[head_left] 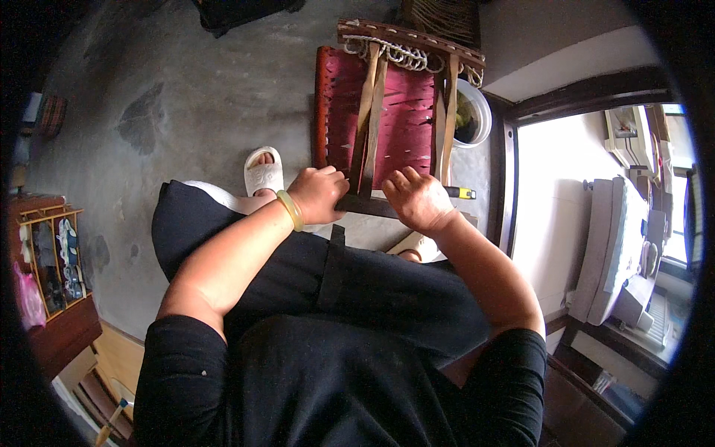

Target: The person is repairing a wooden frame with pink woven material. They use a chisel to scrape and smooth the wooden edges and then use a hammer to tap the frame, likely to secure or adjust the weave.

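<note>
In front of my knees stands a low wooden frame, like a folding chair or stool, with a seat of red woven strips. My left hand is closed at the left end of the dark near bar, a pale bangle on its wrist. Closer to the right end, my right hand curls its fingers over the same bar. Whether either hand also pinches a strip is hidden. Wooden slats run up to a far crossbar laced with white rope.
A yellow-and-black tool handle lies beside my right hand. Behind it stands a white bucket with greenish contents. My feet wear white slippers. A dark door frame rises at right; a rack stands far left.
</note>
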Demonstrator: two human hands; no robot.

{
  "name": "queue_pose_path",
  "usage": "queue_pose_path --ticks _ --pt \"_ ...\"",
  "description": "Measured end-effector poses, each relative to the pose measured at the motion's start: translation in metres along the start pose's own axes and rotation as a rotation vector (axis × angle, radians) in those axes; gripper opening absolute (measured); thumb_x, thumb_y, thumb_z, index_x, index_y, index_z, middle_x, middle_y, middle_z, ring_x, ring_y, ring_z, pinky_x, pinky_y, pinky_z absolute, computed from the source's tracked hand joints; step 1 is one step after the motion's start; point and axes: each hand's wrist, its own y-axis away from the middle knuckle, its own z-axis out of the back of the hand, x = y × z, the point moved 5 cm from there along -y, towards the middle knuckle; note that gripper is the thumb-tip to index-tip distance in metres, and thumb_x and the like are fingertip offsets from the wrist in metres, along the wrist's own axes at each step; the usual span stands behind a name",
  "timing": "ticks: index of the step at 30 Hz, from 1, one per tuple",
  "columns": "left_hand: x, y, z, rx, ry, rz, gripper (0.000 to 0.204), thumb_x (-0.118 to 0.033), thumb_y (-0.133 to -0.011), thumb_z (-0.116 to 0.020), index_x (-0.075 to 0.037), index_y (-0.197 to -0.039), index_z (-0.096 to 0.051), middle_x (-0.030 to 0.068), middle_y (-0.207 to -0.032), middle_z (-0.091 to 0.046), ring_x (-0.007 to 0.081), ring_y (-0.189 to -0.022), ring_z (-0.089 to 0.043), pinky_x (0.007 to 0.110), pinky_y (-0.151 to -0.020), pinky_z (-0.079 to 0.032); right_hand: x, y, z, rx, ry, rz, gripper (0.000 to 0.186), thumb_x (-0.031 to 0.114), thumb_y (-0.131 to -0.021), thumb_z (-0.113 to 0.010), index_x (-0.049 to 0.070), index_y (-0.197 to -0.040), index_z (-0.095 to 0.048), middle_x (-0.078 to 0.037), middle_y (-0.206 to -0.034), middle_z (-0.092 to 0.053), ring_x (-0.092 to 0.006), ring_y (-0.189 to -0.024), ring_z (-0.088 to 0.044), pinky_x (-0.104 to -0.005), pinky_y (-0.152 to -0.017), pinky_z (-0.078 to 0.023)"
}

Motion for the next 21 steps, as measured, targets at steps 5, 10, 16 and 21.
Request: queue_pose_path --ticks 5,10,16,21 --pt "-0.003 0.001 -0.002 0.015 -0.023 0.007 0.036 -0.03 -0.059 -0.077 -0.007 -0.078 -0.057 0.0076 -0.085 -0.058 0.0262 -0.086 -0.059 0.039 -0.069 -0.052 0.039 0.017 0.008 0.0 -0.014 -0.028 0.012 0.018 -0.077 -0.055 0.008 -0.084 -0.053 -0.005 -0.077 -0.052 -0.0208 -0.073 -0.056 -0.0324 -0.055 -0.049" --pt "-0.009 -0.002 -0.005 0.076 -0.074 0.035 0.035 -0.031 -0.063 -0.075 -0.007 -0.082 -0.059 0.0074 -0.089 -0.06 0.026 -0.091 -0.058 0.039 -0.075 -0.05 0.064 0.031 -0.006 -0.01 -0.14 -0.198 0.011 0.015 -0.078 -0.054 0.007 -0.083 -0.048 -0.007 -0.078 -0.052 -0.0214 -0.072 -0.057 -0.0324 -0.053 -0.05" --pt "-0.012 -0.003 -0.001 0.119 -0.096 0.094 0.039 -0.033 -0.064 -0.076 -0.006 -0.085 -0.059 0.0087 -0.092 -0.061 0.0276 -0.094 -0.058 0.041 -0.078 -0.05 0.062 0.032 0.003 -0.044 -0.171 -0.381 0.011 0.013 -0.079 -0.055 0.007 -0.086 -0.049 -0.008 -0.08 -0.054 -0.0233 -0.075 -0.059 -0.0341 -0.056 -0.051" --pt "-0.014 -0.004 0.009 0.215 -0.098 0.147 0.044 -0.036 -0.066 -0.078 -0.004 -0.09 -0.06 0.0099 -0.096 -0.061 0.0273 -0.1 -0.058 0.04 -0.083 -0.049 0.054 0.037 -0.005 -0.04 -0.222 -0.479 0.01 0.012 -0.08 -0.055 0.006 -0.088 -0.05 -0.009 -0.082 -0.055 -0.0245 -0.078 -0.06 -0.0352 -0.061 -0.052"
